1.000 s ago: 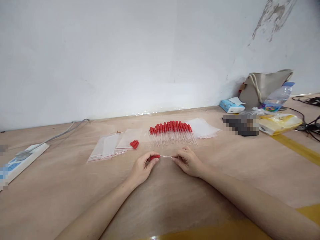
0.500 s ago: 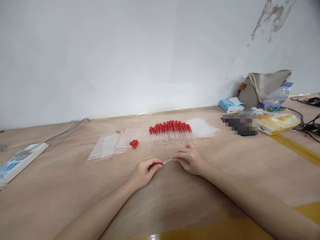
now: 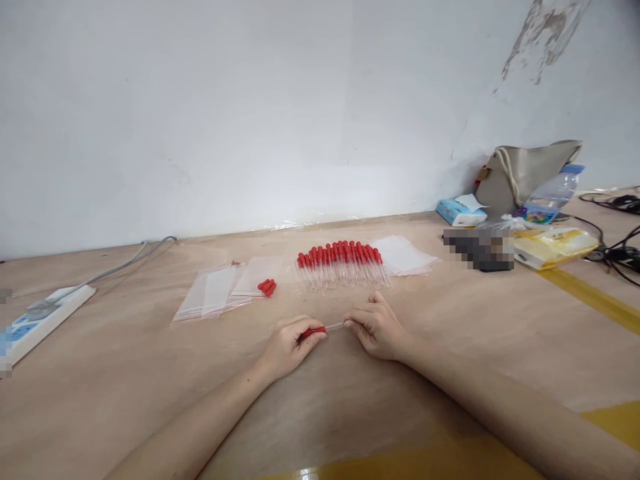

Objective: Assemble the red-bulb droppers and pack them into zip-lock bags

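Note:
Between my two hands, low over the table, lies a dropper (image 3: 334, 326) with a red rubber bulb and a thin clear tube. My left hand (image 3: 293, 347) pinches the red bulb between thumb and fingers. The tube's far end is held in the fingertips of my right hand (image 3: 377, 327), which hide its tip. Just beyond my hands, a fanned row of droppers (image 3: 343, 257) rests with red bulbs pointing away. Several loose red bulbs (image 3: 267, 287) sit left of the row, at the corner of a clear zip bag (image 3: 256, 275).
More zip bags (image 3: 210, 293) lie at the left, and another stack (image 3: 403, 255) is right of the droppers. A power strip (image 3: 50, 320) is far left. Tissue packs (image 3: 460, 212), a grey bag (image 3: 525, 177), a water bottle (image 3: 555, 193) and black cables (image 3: 620, 253) stand at the right.
My right hand has dropped slightly toward me, and the dropper's tube now lies closer to level. Both hands keep their grip on it.

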`<state>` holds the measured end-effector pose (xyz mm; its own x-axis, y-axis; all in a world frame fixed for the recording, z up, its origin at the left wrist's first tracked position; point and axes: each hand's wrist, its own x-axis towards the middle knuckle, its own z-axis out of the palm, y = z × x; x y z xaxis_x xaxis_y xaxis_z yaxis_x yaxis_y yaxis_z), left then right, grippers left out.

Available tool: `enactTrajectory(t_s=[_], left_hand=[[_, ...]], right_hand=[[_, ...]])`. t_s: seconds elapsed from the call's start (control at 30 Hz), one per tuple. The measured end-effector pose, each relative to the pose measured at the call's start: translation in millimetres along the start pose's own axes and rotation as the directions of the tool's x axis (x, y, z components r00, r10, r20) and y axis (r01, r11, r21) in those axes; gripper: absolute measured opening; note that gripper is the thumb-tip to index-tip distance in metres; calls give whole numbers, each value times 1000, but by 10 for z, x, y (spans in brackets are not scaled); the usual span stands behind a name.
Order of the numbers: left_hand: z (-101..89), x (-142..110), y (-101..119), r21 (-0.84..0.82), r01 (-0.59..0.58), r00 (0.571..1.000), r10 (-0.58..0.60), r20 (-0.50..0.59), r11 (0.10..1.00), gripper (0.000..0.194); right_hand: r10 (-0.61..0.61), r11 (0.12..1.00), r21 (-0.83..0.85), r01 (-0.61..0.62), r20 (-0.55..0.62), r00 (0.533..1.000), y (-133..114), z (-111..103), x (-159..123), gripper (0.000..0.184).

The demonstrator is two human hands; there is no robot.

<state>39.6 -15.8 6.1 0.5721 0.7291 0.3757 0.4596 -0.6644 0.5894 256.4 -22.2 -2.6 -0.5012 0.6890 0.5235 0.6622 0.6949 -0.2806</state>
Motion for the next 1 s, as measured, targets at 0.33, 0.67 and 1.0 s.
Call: enactTrajectory(t_s=[0.33,0.67,1.0], left_hand=[[-9,16,-33,50,-44,999,43,21,998,16],[-26,21,-111,120,-200,979,203,-11,972,14],[-289,39,-400,406,12,943,125,-309,914,30]], right_hand=[[96,993,62,-102,90,991,-77,18,52,26],[184,976,76,-204,211,960,-129,15,112,26],[312,932,118,-341,212,926,100,-200,281,16]])
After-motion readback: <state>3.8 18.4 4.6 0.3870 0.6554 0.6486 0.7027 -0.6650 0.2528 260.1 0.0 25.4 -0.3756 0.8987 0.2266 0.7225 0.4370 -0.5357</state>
